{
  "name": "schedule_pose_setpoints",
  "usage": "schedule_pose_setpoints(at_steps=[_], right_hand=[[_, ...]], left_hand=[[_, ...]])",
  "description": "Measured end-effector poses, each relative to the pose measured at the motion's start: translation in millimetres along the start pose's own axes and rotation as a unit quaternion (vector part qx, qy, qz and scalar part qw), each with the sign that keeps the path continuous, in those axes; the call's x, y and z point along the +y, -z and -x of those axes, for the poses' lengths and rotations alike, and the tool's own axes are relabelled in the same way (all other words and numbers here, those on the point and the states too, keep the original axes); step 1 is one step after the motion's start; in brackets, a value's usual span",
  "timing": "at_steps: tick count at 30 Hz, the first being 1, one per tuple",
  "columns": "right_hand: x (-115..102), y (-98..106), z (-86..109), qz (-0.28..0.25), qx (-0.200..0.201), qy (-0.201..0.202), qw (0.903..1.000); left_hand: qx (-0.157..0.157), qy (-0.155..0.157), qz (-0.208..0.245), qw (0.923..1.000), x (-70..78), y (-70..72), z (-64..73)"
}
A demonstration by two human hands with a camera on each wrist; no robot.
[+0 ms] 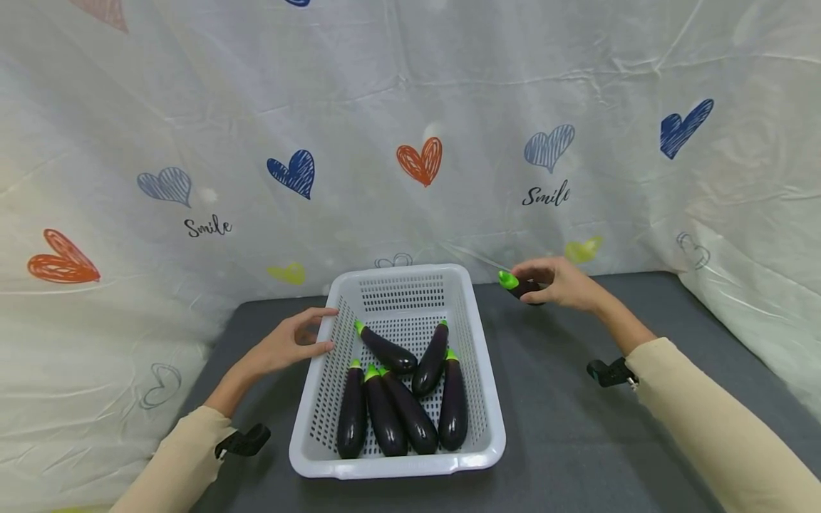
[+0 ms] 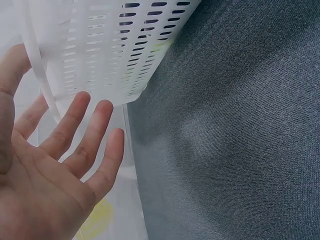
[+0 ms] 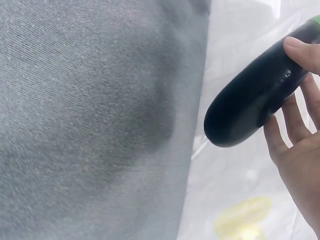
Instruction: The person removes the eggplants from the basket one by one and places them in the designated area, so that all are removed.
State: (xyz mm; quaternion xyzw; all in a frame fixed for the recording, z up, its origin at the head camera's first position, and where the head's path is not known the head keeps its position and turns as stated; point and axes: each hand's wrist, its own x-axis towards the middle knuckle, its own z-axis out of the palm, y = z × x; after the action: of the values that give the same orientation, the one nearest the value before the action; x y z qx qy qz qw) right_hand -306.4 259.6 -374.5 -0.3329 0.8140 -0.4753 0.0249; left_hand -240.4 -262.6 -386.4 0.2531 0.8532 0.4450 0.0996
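My right hand grips an eggplant with a green stem end, thumb on one side and fingers on the other. It is held over the far right part of the table, right of the white basket. My left hand is at the basket's left rim, its fingers spread and fairly straight, with fingertips right at the rim. Inside the basket lie several dark, shiny eggplants, most with green tops pointing away from me. In the left wrist view, the slotted basket wall stands beside my left fingers.
A dark grey cloth-covered table lies under the basket. Behind it hangs a pale plastic sheet printed with hearts and "Smile", reaching down to the table's far edge. Black wrist straps sit at both sleeves.
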Motion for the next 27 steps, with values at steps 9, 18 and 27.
schedule_pose_setpoints(at_steps=[9, 18, 27], right_hand=[[7.8, -4.8, 6.3, 0.020, 0.013, 0.006, 0.9997], [12.7, -10.4, 8.5, 0.004, 0.014, 0.000, 0.9999], [22.2, -18.6, 5.2, -0.008, 0.001, 0.020, 0.9998]], left_hand=[[0.000, 0.001, 0.000, 1.0000, 1.2, 0.2, 0.2], [0.000, -0.004, -0.005, 1.0000, 1.8, -0.7, -0.2], [-0.003, -0.004, 0.000, 1.0000, 1.8, -1.1, -0.1]])
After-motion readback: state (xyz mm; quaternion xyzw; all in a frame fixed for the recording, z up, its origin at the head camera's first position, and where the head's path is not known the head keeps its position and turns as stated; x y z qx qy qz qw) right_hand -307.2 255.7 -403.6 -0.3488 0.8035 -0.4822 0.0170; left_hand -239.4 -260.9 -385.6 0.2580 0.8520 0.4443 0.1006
